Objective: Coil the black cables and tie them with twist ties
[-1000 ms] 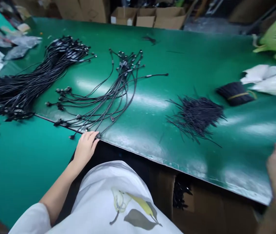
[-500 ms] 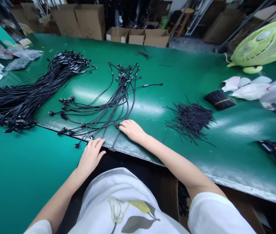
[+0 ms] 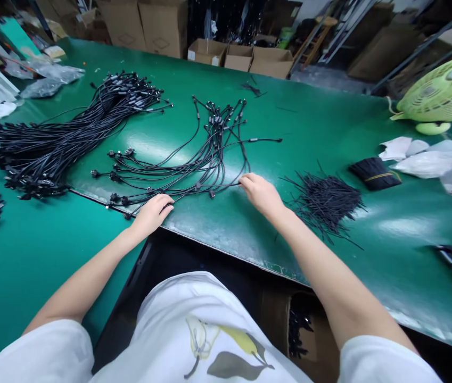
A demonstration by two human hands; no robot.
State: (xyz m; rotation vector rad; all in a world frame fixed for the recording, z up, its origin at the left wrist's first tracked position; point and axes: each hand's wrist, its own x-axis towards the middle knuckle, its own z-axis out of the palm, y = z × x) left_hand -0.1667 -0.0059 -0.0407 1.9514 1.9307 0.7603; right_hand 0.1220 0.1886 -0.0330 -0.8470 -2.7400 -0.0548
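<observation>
Near the front edge of the green table, a loose bundle of black cables (image 3: 213, 151) with connectors on their ends lies fanned out. My right hand (image 3: 263, 194) pinches a black cable at the bundle's right side, its fingertips together over the table. At the edge, my left hand (image 3: 151, 214) is curled over the near cables, thumb and forefinger closing on a black cable, though its grip is partly hidden. Plugs (image 3: 117, 199) lie just left of this hand.
A big pile of black cables (image 3: 85, 127) stretches across the left. To the right lie a heap of thin black ties (image 3: 327, 202), a banded black bundle (image 3: 375, 173), white plastic bags (image 3: 429, 159) and a green fan (image 3: 443, 90). Cardboard boxes (image 3: 271, 62) stand behind the table.
My right hand has moved right and away from the table edge, drawing a cable that pointed toward me so it now lies more sideways. My left hand stays near the edge. The view has shifted slightly.
</observation>
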